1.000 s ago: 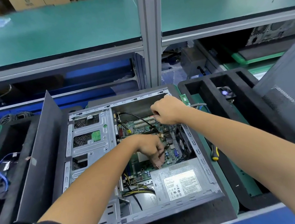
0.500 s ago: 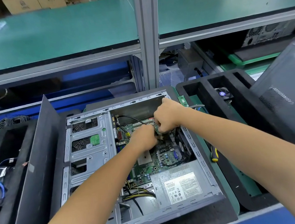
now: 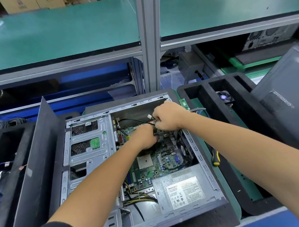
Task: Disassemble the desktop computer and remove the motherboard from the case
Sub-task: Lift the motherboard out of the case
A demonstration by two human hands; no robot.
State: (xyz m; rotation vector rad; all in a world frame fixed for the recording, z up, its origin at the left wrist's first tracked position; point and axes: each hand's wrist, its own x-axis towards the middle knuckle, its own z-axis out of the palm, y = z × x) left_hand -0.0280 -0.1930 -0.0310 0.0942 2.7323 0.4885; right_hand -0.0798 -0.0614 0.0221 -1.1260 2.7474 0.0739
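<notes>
An open desktop case [image 3: 197, 145] lies on its side in front of me, with the green motherboard [image 3: 157, 167] inside. A silver power supply [image 3: 182, 188] fills the near right corner and a metal drive cage [image 3: 88, 145] the left. My left hand [image 3: 145, 136] reaches over the board's far part, fingers curled down onto something I cannot make out. Just right of it, my right hand [image 3: 169, 116] pinches a black cable [image 3: 134, 120] with a small white connector [image 3: 149, 116] near the case's far wall.
A dark side panel [image 3: 36, 165] leans at the case's left. Black foam trays flank it: the left [image 3: 3, 159] holds blue cables, the right [image 3: 217, 93] a fan. A yellow-handled screwdriver [image 3: 215, 159] lies right of the case. A grey case cover [image 3: 294, 99] stands far right.
My left hand moved from the board's middle up toward its far part, next to my right hand. My right hand stayed near the far wall and now pinches the black cable.
</notes>
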